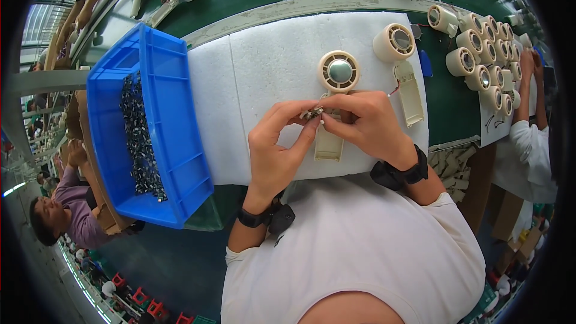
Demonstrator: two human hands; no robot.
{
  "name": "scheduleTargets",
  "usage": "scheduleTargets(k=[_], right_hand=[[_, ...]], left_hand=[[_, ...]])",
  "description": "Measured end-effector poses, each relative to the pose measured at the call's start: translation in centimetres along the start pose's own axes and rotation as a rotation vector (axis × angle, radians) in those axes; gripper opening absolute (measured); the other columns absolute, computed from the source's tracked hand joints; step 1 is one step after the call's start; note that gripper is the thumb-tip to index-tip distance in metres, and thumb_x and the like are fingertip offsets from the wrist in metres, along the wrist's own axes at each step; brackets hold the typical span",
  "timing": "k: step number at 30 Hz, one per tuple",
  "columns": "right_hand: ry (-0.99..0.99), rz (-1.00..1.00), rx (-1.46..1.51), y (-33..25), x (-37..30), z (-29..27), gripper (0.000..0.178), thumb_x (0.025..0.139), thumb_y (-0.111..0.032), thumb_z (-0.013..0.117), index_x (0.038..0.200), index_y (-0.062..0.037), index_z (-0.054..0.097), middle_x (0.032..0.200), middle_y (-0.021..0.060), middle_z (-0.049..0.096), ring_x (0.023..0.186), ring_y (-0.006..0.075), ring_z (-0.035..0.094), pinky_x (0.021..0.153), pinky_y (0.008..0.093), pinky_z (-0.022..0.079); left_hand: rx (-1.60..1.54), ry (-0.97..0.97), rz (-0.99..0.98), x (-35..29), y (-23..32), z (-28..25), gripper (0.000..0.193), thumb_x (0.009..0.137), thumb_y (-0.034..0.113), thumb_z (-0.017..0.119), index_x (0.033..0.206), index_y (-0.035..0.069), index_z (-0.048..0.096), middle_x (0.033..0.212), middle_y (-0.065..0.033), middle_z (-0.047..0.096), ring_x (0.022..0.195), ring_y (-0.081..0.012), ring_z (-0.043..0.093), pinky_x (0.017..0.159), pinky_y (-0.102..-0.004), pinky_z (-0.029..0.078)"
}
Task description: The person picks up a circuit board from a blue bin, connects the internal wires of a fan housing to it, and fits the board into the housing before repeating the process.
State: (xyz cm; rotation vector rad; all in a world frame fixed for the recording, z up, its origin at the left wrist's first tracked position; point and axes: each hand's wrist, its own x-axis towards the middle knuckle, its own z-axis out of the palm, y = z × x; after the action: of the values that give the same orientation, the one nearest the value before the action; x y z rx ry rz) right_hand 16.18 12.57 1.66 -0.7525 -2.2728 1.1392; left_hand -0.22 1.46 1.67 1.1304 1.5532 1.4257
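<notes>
A small silvery metal part (311,113) sits between the fingertips of my two hands. My left hand (270,144) pinches it from the left, thumb and forefinger closed. My right hand (373,125) pinches at its right side, with a tiny white piece at the fingertips; its exact kind is too small to tell. Just under my fingers lies a cream handheld fan with a round head (339,72) and an opened handle (329,146), partly hidden by my hands. To the right, another fan head (394,42) lies above its open handle shell (409,95), where a red wire shows.
A white foam board (240,72) bears the work. A tilted blue bin (170,78) at left holds many small dark metal parts (141,138). Several cream fan heads (479,45) crowd the green table at right. A co-worker's arms (531,78) are at far right; another person (78,210) is at left.
</notes>
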Motion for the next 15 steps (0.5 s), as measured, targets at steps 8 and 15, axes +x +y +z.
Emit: scheduleTargets(k=[8, 15], right_hand=[[0.031, -0.146, -0.134, 0.3, -0.1, 0.6, 0.028, 0.075, -0.005, 0.080, 0.102, -0.0106, 0.076, 0.076, 0.0050, 0.071, 0.065, 0.0189, 0.067, 0.058, 0.0313, 0.051], [0.040, -0.134, -0.084, 0.7, -0.2, 0.8, 0.033, 0.072, -0.002, 0.078, 0.104, -0.0127, 0.076, 0.080, 0.0050, 0.073, 0.071, 0.0239, 0.069, 0.063, 0.0329, 0.054]], left_hand=[[0.247, -0.213, 0.174, 0.5, 1.7, -0.5, 0.033, 0.084, -0.010, 0.073, 0.115, 0.001, 0.071, 0.108, -0.0090, 0.074, 0.099, -0.0168, 0.069, 0.089, -0.0297, 0.055], [0.013, -0.153, 0.085, 0.0, 1.1, -0.2, 0.032, 0.081, -0.006, 0.076, 0.110, 0.007, 0.074, 0.101, -0.0089, 0.074, 0.092, -0.0223, 0.071, 0.083, -0.0322, 0.057]])
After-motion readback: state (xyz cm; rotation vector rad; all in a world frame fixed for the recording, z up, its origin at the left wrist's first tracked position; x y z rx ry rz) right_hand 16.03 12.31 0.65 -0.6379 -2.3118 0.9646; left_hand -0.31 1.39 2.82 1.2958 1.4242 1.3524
